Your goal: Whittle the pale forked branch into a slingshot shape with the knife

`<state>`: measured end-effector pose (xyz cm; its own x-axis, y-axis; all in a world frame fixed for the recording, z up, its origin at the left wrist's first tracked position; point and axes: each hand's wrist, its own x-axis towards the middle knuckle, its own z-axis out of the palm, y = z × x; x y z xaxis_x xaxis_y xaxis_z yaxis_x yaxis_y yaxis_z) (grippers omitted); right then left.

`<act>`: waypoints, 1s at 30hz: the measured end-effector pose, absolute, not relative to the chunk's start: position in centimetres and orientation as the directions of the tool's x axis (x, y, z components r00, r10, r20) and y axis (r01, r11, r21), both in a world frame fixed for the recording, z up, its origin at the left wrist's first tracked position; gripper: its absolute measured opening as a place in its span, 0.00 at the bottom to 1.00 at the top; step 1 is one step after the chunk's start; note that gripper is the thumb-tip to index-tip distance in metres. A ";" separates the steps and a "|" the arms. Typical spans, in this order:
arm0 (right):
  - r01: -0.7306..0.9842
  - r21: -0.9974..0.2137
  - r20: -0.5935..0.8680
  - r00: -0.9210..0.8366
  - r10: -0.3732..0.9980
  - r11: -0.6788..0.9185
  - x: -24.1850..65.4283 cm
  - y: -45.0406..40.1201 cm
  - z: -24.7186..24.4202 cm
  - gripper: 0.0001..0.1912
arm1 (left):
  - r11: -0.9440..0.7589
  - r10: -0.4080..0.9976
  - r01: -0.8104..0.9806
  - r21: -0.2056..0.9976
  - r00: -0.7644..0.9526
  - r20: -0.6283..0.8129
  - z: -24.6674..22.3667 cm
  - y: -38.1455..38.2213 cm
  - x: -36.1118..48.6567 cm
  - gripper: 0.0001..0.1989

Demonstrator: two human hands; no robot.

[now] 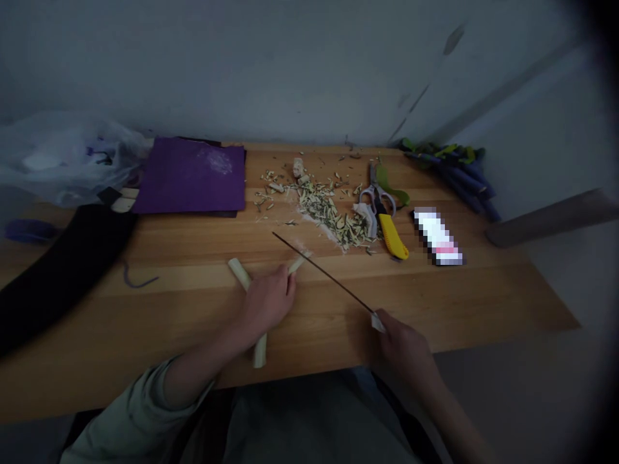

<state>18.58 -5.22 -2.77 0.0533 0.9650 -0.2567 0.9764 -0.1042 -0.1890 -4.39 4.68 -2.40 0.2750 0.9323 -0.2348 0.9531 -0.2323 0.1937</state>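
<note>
My left hand [271, 299] is closed round a pale, peeled forked stick [260, 351] and presses it down near the table's front edge. Two prongs of the stick come out beyond the hand, one to the upper left and one to the right; its middle is hidden under my fingers. In my right hand [401, 341] is a long, thin dark rod [324, 272], perhaps a narrow file, gripped at its whitish end [378, 322]. Its far tip points up and left, passing close to the stick's right prong; whether they touch I cannot tell.
Wood shavings [333, 216] lie beyond my hands. Beside them are scissors [376, 193], a yellow utility knife [393, 235] and a phone [438, 237]. Purple sheets [193, 177], a plastic bag [62, 154] and a black curved object [72, 264] occupy the left. Dark sticks [464, 177] lie back right.
</note>
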 end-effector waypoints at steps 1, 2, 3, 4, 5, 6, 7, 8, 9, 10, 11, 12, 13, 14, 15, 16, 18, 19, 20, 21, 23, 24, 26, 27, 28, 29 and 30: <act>0.978 -0.182 -0.267 0.055 0.962 -0.106 18.6 -5.3 -2.8 0.14 | -0.233 0.932 0.953 0.193 0.275 -0.235 -2.4 4.7 -4.4 0.22; 0.979 -0.175 -0.276 0.052 0.960 -0.103 18.3 -5.1 -2.8 0.14 | -0.232 0.932 0.954 0.192 0.275 -0.236 -2.4 4.7 -4.4 0.22; 0.981 -0.172 -0.284 0.039 0.958 -0.091 17.6 -4.7 -2.8 0.14 | -0.233 0.932 0.954 0.190 0.275 -0.237 -2.4 4.6 -4.3 0.22; 0.982 -0.173 -0.293 0.021 0.956 -0.075 16.7 -4.0 -2.7 0.13 | -0.233 0.932 0.954 0.188 0.275 -0.238 -2.4 4.6 -4.3 0.22; 0.983 -0.176 -0.293 0.003 0.956 -0.057 15.8 -3.2 -2.6 0.13 | -0.234 0.932 0.954 0.186 0.274 -0.238 -2.4 4.6 -4.3 0.22; 0.983 -0.181 -0.291 -0.019 0.957 -0.036 15.0 -2.7 -2.5 0.13 | -0.234 0.931 0.955 0.184 0.275 -0.239 -2.3 4.6 -4.3 0.22; 0.983 -0.183 -0.289 -0.032 0.957 -0.022 14.7 -2.3 -2.5 0.12 | -0.233 0.931 0.955 0.183 0.273 -0.241 -2.3 4.6 -4.3 0.22; 0.983 -0.181 -0.291 -0.038 0.956 -0.016 14.8 -2.4 -2.4 0.12 | -0.230 0.932 0.956 0.183 0.271 -0.241 -2.3 4.6 -4.3 0.22; 0.984 -0.175 -0.295 -0.034 0.955 -0.019 15.3 -2.7 -2.4 0.12 | -0.228 0.932 0.956 0.185 0.269 -0.243 -2.2 4.7 -4.3 0.22; 0.986 -0.164 -0.299 -0.017 0.954 -0.034 16.1 -3.4 -2.4 0.12 | -0.226 0.932 0.956 0.189 0.269 -0.244 -2.2 4.7 -4.3 0.22; 0.987 -0.153 -0.301 0.000 0.954 -0.048 17.1 -4.1 -2.4 0.12 | -0.225 0.931 0.954 0.197 0.270 -0.244 -2.2 4.7 -4.3 0.22; 0.988 -0.143 -0.297 0.018 0.955 -0.063 17.9 -4.8 -2.4 0.12 | -0.224 0.931 0.953 0.205 0.272 -0.243 -2.2 4.8 -4.3 0.22; 0.988 -0.136 -0.290 0.029 0.957 -0.072 18.5 -5.3 -2.5 0.12 | -0.224 0.931 0.951 0.211 0.273 -0.241 -2.1 4.8 -4.4 0.22; 0.989 -0.130 -0.282 0.033 0.959 -0.073 18.6 -5.5 -2.5 0.12 | -0.226 0.931 0.950 0.217 0.276 -0.240 -2.1 4.8 -4.4 0.22; 0.990 -0.127 -0.276 0.029 0.961 -0.067 18.4 -5.2 -2.5 0.12 | -0.227 0.930 0.949 0.220 0.278 -0.239 -2.1 4.8 -4.4 0.22; 0.990 -0.128 -0.273 0.019 0.962 -0.055 17.8 -4.7 -2.5 0.12 | -0.227 0.930 0.949 0.220 0.278 -0.239 -2.1 4.8 -4.4 0.22; 0.991 -0.131 -0.271 -0.003 0.963 -0.034 16.2 -3.2 -2.4 0.12 | -0.226 0.930 0.950 0.217 0.277 -0.243 -2.2 4.8 -4.4 0.22; 0.991 -0.133 -0.271 -0.011 0.962 -0.026 15.6 -2.5 -2.3 0.12 | -0.223 0.930 0.951 0.216 0.274 -0.245 -2.2 4.8 -4.4 0.22; 0.991 -0.132 -0.272 -0.015 0.962 -0.022 15.4 -2.2 -2.3 0.12 | -0.221 0.930 0.951 0.216 0.272 -0.246 -2.2 4.8 -4.4 0.22; 0.991 -0.129 -0.275 -0.015 0.961 -0.021 15.6 -2.3 -2.3 0.13 | -0.219 0.931 0.951 0.217 0.270 -0.245 -2.2 4.8 -4.4 0.22; 0.992 -0.123 -0.280 -0.011 0.960 -0.025 17.0 -3.4 -2.3 0.15 | -0.222 0.932 0.949 0.225 0.274 -0.236 -2.3 4.8 -4.4 0.22; 0.992 -0.120 -0.283 -0.009 0.959 -0.026 18.0 -4.3 -2.3 0.16 | -0.222 0.933 0.948 0.229 0.275 -0.233 -2.3 4.7 -4.3 0.22; 0.994 -0.109 -0.288 -0.003 0.958 -0.030 19.2 -5.5 -2.3 0.16 | -0.223 0.931 0.946 0.236 0.278 -0.238 -2.2 4.7 -4.3 0.22; 0.995 -0.099 -0.295 0.001 0.956 -0.032 19.3 -5.5 -2.3 0.15 | -0.221 0.929 0.946 0.237 0.278 -0.245 -2.2 4.7 -4.2 0.22; 0.996 -0.086 -0.305 0.003 0.952 -0.031 18.9 -5.2 -2.3 0.15 | -0.220 0.927 0.947 0.236 0.278 -0.252 -2.2 4.7 -4.2 0.22; 0.997 -0.073 -0.315 0.001 0.949 -0.025 18.1 -4.4 -2.2 0.15 | -0.218 0.927 0.948 0.233 0.276 -0.256 -2.1 4.7 -4.1 0.22; 0.998 -0.063 -0.321 -0.003 0.947 -0.018 17.1 -3.5 -2.1 0.14 | -0.216 0.927 0.950 0.227 0.272 -0.257 -2.1 4.7 -4.1 0.22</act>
<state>17.14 -3.45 -2.13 -0.0032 0.9469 -0.3215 0.9978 -0.0181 -0.0631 -4.10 4.73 -2.12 0.2723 0.9274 -0.2566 0.9496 -0.2160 0.2269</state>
